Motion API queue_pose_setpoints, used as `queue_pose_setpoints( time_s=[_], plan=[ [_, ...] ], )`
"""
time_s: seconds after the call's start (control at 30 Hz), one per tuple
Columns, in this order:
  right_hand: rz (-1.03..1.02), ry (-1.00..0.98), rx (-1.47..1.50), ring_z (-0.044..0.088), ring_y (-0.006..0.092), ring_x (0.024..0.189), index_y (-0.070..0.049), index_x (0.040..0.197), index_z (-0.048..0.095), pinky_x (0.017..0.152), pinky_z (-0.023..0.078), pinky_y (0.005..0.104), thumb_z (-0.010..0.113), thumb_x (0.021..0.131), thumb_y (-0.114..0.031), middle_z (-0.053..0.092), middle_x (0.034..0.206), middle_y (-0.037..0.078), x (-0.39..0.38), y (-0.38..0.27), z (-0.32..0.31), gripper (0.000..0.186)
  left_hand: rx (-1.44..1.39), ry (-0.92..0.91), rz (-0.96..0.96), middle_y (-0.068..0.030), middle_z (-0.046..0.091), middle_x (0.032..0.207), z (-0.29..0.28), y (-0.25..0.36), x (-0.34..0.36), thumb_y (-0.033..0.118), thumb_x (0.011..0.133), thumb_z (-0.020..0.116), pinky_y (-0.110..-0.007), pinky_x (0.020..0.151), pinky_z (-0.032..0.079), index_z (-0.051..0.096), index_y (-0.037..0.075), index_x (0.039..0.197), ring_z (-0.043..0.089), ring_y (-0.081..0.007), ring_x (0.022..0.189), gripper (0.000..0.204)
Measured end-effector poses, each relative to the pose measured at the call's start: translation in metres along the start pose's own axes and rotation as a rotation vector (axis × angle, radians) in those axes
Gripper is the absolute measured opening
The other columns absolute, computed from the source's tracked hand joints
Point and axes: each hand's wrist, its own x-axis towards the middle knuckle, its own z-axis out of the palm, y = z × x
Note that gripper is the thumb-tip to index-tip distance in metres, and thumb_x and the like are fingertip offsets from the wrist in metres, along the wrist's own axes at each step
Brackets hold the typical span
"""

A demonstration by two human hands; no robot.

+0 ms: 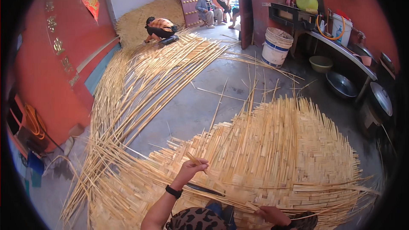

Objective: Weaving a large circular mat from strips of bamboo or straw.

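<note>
My left hand point(191, 171), a dark band on its wrist, is raised over the woven mat and closed around a flat split reed strip point(194, 159). From that hand the strip slants down to the right, blurred, toward my right hand point(275, 216). The right hand is low over the mat, fingers closed near the strip's other end; its grip is partly hidden. Under both hands spreads the large herringbone-woven mat point(315, 153), with loose strip ends fringing its far edge. A dark, narrow object point(205, 189) lies on the mat between my hands.
Long loose reeds point(170, 89) lie in a bundle along the left. Beyond, a person point(161, 29) squats on another mat; two people are by the doorway. A white bucket point(277, 47), basins point(341, 84) and a counter point(341, 42) line the right.
</note>
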Motion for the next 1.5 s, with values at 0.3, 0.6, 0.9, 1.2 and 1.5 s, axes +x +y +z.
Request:
queue_pose_setpoints(
  time_s=[0.3, 0.6, 0.9, 1.2, 1.5],
  plan=[
    [0.080, 0.448, -0.605, 0.065, 0.0338, 0.068, -0.018, 0.104, 0.071, 0.058, 0.048, 0.0450, 0.064, 0.087, -0.021, 0.063, 0.072, 0.015, -0.082, 0.036, -0.031, 0.019, 0.664, -0.955, -0.409, -0.0146, 0.065, 0.124, 0.000, 0.004, -0.066, 0.043, 0.099, 0.057, -0.034, 0.096, 0.047, 0.055, 0.002, 0.135, 0.062, -0.0236, 0.110, 0.055],
    [0.246, 0.964, -0.244, 0.062, 0.0273, 0.079, -0.006, 0.108, 0.066, 0.071, 0.048, 0.0349, 0.054, 0.097, -0.009, 0.063, 0.084, 0.011, -0.135, 0.112, -0.059, 0.017, 2.006, -0.802, -0.318, -0.0188, 0.070, 0.096, -0.067, 0.085, 0.015, 0.022, 0.080, 0.075, -0.044, 0.078, 0.053, 0.069, 0.004, 0.102, 0.067, -0.0365, 0.092, 0.030],
    [0.384, 1.050, -0.029, 0.062, 0.0267, 0.105, -0.002, 0.117, 0.062, 0.094, 0.045, 0.0338, 0.045, 0.103, -0.014, 0.068, 0.108, 0.013, -0.133, 0.166, -0.024, 0.025, 0.485, -0.549, -0.439, -0.0048, 0.067, 0.100, 0.105, -0.062, 0.175, 0.025, 0.097, 0.062, -0.030, 0.074, 0.055, 0.065, 0.003, 0.114, 0.067, -0.0165, 0.088, 0.028],
    [0.373, 0.997, -0.060, 0.063, 0.0373, 0.095, -0.004, 0.116, 0.063, 0.083, 0.048, 0.0386, 0.046, 0.100, -0.010, 0.067, 0.100, 0.019, -0.130, 0.185, -0.037, 0.024, 0.286, -0.488, -0.588, 0.0006, 0.059, 0.076, 0.170, -0.140, 0.221, 0.017, 0.095, 0.063, -0.024, 0.056, 0.043, 0.057, 0.004, 0.094, 0.054, -0.0090, 0.061, 0.014],
    [0.377, 1.000, 0.142, 0.065, 0.0233, 0.096, -0.003, 0.115, 0.065, 0.086, 0.048, 0.0321, 0.048, 0.102, -0.013, 0.069, 0.102, 0.012, -0.125, 0.187, -0.036, 0.023, 1.147, -0.190, 0.000, -0.0150, 0.063, 0.074, 0.200, -0.168, 0.205, 0.009, 0.084, 0.065, -0.045, 0.067, 0.050, 0.055, 0.005, 0.096, 0.065, -0.0364, 0.074, 0.016]
  ],
)
